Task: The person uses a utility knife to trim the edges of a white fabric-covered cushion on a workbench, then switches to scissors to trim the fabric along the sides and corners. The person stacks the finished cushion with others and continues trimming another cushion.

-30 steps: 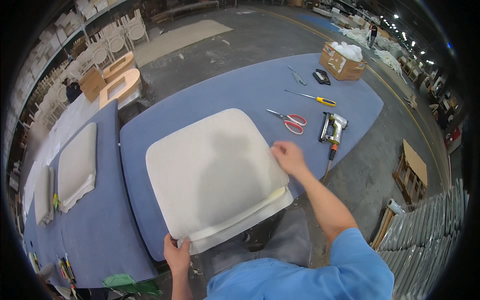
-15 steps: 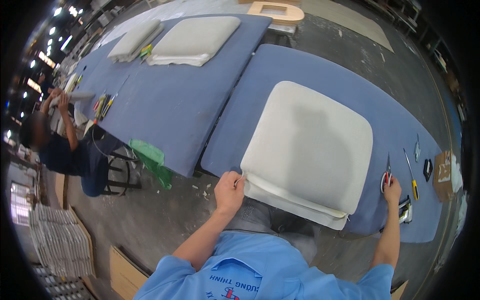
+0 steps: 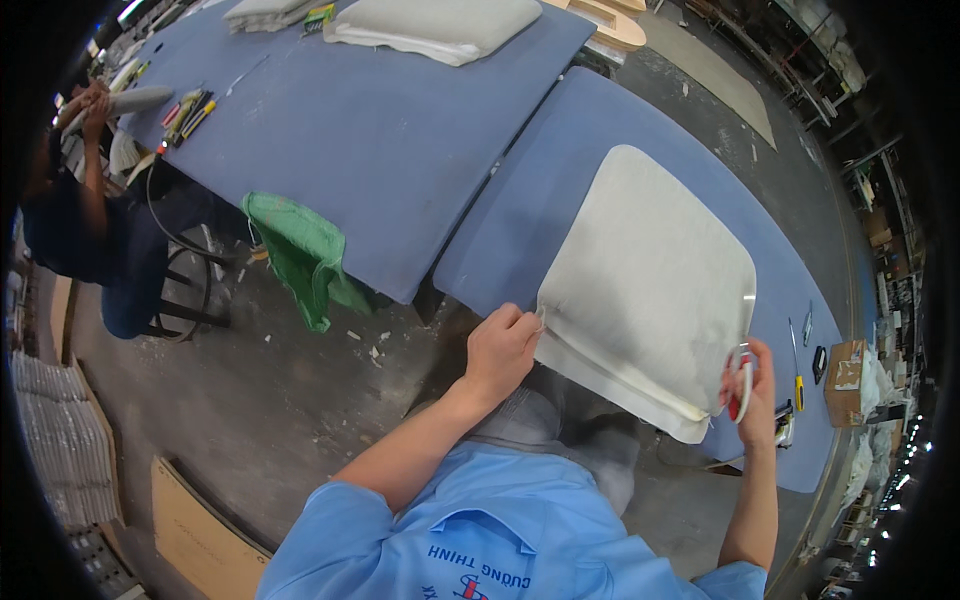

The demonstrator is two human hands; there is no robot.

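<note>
A pale cushion lies on a blue table; scraps litter the floor.

Dark blue capitals run across the chest pocket of the wearer's light blue shirt, upside down to its wearer, a partly red emblem next to them. The cardboard sheet on the floor, off the counter's near edge, bears faint print I can't make out.
</note>
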